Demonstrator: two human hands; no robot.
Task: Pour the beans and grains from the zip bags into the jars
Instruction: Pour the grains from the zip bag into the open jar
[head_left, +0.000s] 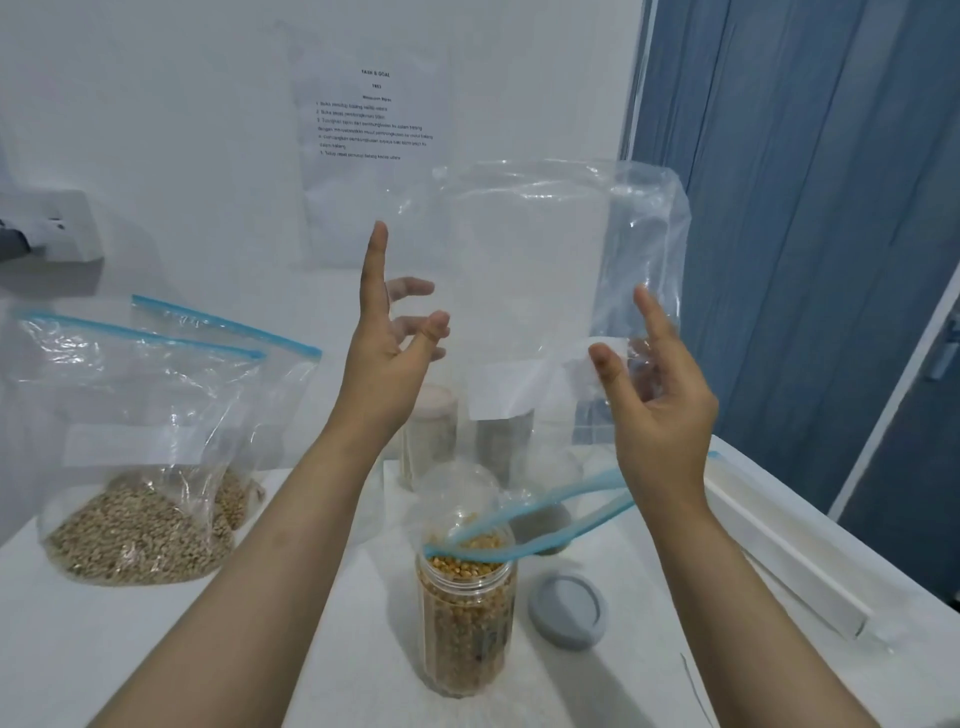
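Holding the clear empty zip bag with the blue zipper strip (540, 291) upside down, both hands are raised above the tabletop. The left hand (387, 358) has its fingers (375, 260) spread and half bent against the left side of the bag; the right hand (657, 395) pinches the right side between thumb and fingers. The open blue mouth of the bag hangs below the fingers and touches the rim of the tall clear plastic jar (465, 613), which is filled almost to the top with yellow-brown grains.

Just right of this jar, below the right fingers, a round grey lid (567, 609) lies flat on the white tabletop (156, 649). Behind the bag, under the fingers, two more clear jars (431, 436) stand, blurred by the plastic; what they contain I cannot tell. Far left of the left fingers, two crumpled clear zip bags with blue strips (140, 457) stand upright, each with greenish-brown beans at the bottom. A printed white paper sheet (371, 119) is stuck on the wall above the fingers.
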